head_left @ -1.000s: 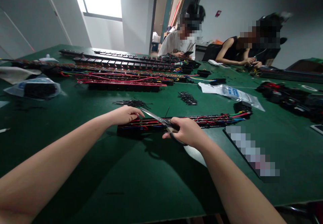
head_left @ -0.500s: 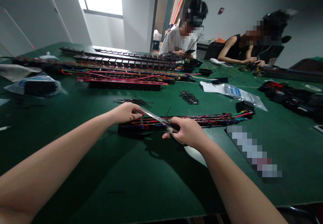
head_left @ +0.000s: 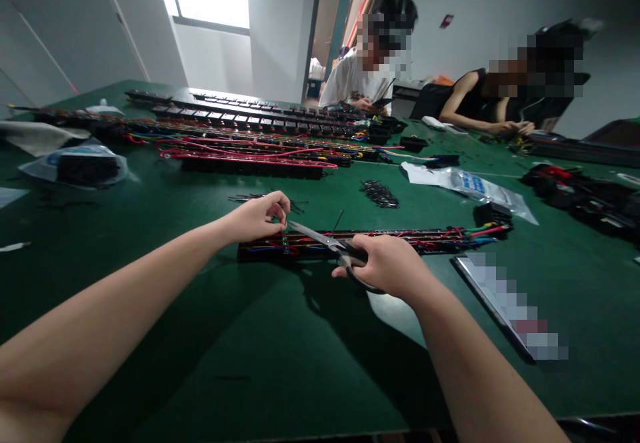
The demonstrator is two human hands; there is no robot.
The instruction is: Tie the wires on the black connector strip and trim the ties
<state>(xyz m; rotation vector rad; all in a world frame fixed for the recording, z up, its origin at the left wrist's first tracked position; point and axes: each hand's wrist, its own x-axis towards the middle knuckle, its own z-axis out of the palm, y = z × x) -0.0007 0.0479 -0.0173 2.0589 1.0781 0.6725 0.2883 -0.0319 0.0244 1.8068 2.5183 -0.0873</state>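
Observation:
A long black strip of wired parts (head_left: pixel 430 238) with red, blue and green wires lies across the green table (head_left: pixel 280 336) in front of me. My right hand (head_left: pixel 387 264) grips a pair of scissors (head_left: pixel 320 238), blades pointing left over the strip. My left hand (head_left: pixel 257 216) hovers at the strip's left end, fingers pinched just at the blade tips; what they pinch is too small to name. A thin black tie sticks up from the strip near the scissors.
More wired strips (head_left: pixel 250 153) lie in rows at the back left. Piles of small black ties (head_left: pixel 380 194) and plastic bags (head_left: pixel 467 183) (head_left: pixel 75 166) sit around. Two people (head_left: pixel 367 70) (head_left: pixel 500 103) work at the far side. A flat dark item (head_left: pixel 505 303) lies right.
My left hand has lifted slightly off the strip's end and pinched its fingers by the scissor tips. The view has shifted a little; the scissors stay over the strip.

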